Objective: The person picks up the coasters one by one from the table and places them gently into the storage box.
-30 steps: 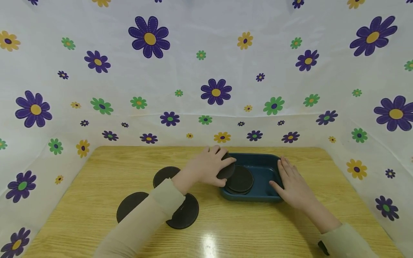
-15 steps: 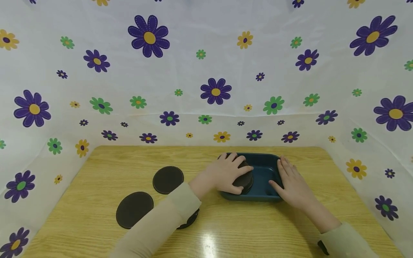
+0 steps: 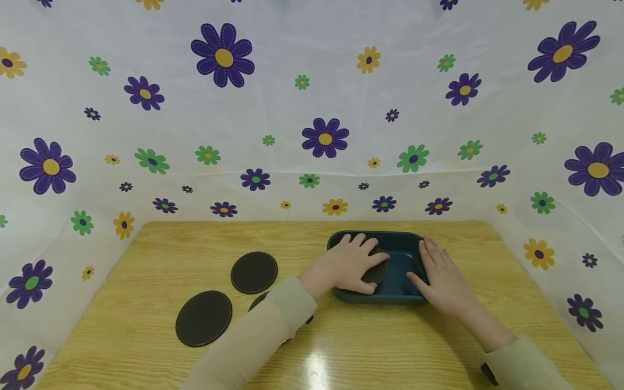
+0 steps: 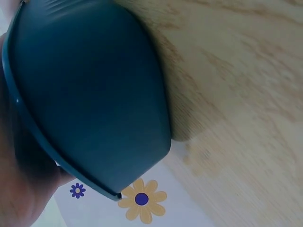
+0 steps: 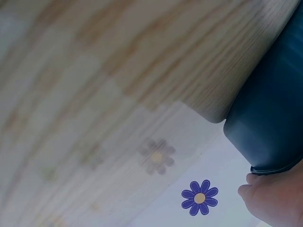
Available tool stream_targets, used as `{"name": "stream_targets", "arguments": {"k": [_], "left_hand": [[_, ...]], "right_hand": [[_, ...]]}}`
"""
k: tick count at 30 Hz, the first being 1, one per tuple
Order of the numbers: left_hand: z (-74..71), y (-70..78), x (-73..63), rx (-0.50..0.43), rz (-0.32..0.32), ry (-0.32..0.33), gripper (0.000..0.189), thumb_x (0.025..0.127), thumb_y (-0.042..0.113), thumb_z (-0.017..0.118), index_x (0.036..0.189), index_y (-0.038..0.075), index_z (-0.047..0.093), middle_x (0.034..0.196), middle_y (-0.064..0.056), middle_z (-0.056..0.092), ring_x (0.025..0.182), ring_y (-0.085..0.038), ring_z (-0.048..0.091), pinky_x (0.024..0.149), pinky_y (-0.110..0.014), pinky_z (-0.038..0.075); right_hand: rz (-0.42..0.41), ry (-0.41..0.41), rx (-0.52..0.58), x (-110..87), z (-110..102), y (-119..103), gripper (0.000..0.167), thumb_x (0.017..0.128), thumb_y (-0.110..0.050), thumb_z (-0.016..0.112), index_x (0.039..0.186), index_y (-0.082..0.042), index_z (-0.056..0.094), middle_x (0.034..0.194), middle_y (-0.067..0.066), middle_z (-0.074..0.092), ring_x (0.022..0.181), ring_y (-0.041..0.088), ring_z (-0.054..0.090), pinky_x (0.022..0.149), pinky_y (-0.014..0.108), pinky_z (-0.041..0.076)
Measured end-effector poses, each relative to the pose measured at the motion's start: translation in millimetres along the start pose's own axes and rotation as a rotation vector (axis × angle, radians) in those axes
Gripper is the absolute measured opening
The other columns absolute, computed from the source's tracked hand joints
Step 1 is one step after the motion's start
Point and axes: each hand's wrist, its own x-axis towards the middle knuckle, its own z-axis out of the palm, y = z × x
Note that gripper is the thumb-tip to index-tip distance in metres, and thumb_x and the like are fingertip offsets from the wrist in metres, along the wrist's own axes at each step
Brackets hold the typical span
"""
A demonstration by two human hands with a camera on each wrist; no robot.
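Note:
A dark blue rectangular tray (image 3: 401,265) stands on the wooden table. My left hand (image 3: 348,264) reaches over its left side and holds a black round coaster (image 3: 379,269) inside, thumb at the near edge and fingers spread across the top. Most of that coaster, and whatever lies below it, is hidden by the hand. My right hand (image 3: 446,284) rests on the tray's right rim, fingers straight along it and thumb over the inside. In the left wrist view the tray's outer wall (image 4: 94,90) fills much of the picture.
To the left of the tray lie a black coaster (image 3: 253,272) and another black coaster (image 3: 203,318). A third dark round piece (image 3: 257,301) shows partly from under the left sleeve (image 3: 263,336). A flowered white cloth (image 3: 273,108) stands behind the table.
My left hand has moved right with a coaster, from over the tray's left rim to inside it, above where coasters lay. The right hand and tray have stayed in place.

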Motion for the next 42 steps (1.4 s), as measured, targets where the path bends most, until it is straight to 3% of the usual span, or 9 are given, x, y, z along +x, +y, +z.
{"name": "stream_targets", "arguments": {"k": [7, 18, 32, 42], "left_hand": [[0.5, 2.7, 3.6, 0.025, -0.001, -0.029, 0.073, 0.102, 0.068, 0.051, 0.166, 0.037, 0.035, 0.163, -0.002, 0.043, 0.146, -0.023, 0.046, 0.118, -0.046, 0.044], [3.2, -4.0, -3.9, 0.054, -0.008, -0.002, 0.065, 0.106, 0.063, 0.048, 0.164, 0.035, 0.040, 0.163, -0.003, 0.045, 0.149, -0.023, 0.045, 0.120, -0.042, 0.043], [-2.1, -14.8, -27.8, 0.021, 0.000, 0.050, 0.064, 0.105, 0.058, 0.053, 0.162, 0.029, 0.044, 0.162, -0.006, 0.046, 0.150, -0.027, 0.044, 0.122, -0.046, 0.042], [-5.8, -22.6, -54.2, -0.014, -0.015, 0.046, 0.064, 0.106, 0.055, 0.053, 0.163, 0.027, 0.043, 0.165, -0.008, 0.043, 0.153, -0.029, 0.041, 0.126, -0.047, 0.038]], "right_hand": [[-0.005, 0.002, -0.003, -0.9, -2, -3, 0.086, 0.107, -0.041, 0.058, 0.161, 0.017, 0.023, 0.172, 0.035, 0.015, 0.160, 0.053, 0.018, 0.127, 0.068, 0.021], [0.009, 0.002, -0.014, -0.6, -3, -5, 0.086, 0.106, -0.039, 0.061, 0.160, 0.017, 0.025, 0.172, 0.035, 0.017, 0.160, 0.053, 0.019, 0.127, 0.068, 0.022], [0.004, -0.002, 0.002, -1.7, -3, -4, 0.087, 0.106, -0.039, 0.060, 0.161, 0.017, 0.023, 0.172, 0.035, 0.015, 0.161, 0.052, 0.017, 0.128, 0.067, 0.020], [0.004, -0.002, 0.015, -1.6, -3, -3, 0.087, 0.107, -0.040, 0.059, 0.161, 0.017, 0.021, 0.173, 0.035, 0.013, 0.161, 0.052, 0.015, 0.129, 0.066, 0.018]]}}
